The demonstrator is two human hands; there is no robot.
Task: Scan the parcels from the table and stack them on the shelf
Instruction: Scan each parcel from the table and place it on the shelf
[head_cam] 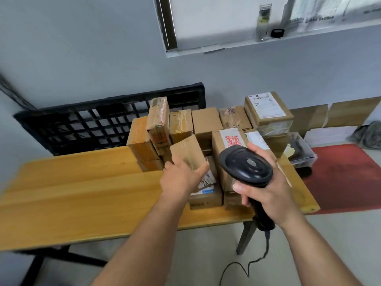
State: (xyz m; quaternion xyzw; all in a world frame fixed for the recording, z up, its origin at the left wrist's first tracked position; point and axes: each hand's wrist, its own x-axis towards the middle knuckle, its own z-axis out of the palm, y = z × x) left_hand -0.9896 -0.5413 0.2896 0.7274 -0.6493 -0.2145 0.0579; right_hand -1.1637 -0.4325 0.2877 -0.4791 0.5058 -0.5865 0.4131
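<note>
Several brown cardboard parcels (206,122) are piled on the right half of a wooden table (82,193). My left hand (181,178) grips a small tilted cardboard parcel (187,151) at its lower end, with the thumb on one side and the fingers on the other. Just right of it, my right hand (266,190) holds a black handheld barcode scanner (245,164) by its handle, the head turned toward the pile. A parcel with a red QR label (228,141) sits behind the scanner. The scanner's cable (243,267) hangs to the floor. No shelf is in view.
A black plastic pallet (103,120) leans against the grey wall behind the table. A red mat (346,178) lies on the floor at right, near flat cardboard (340,114) and a grey tray (303,149). A bottle (263,21) stands on the window sill.
</note>
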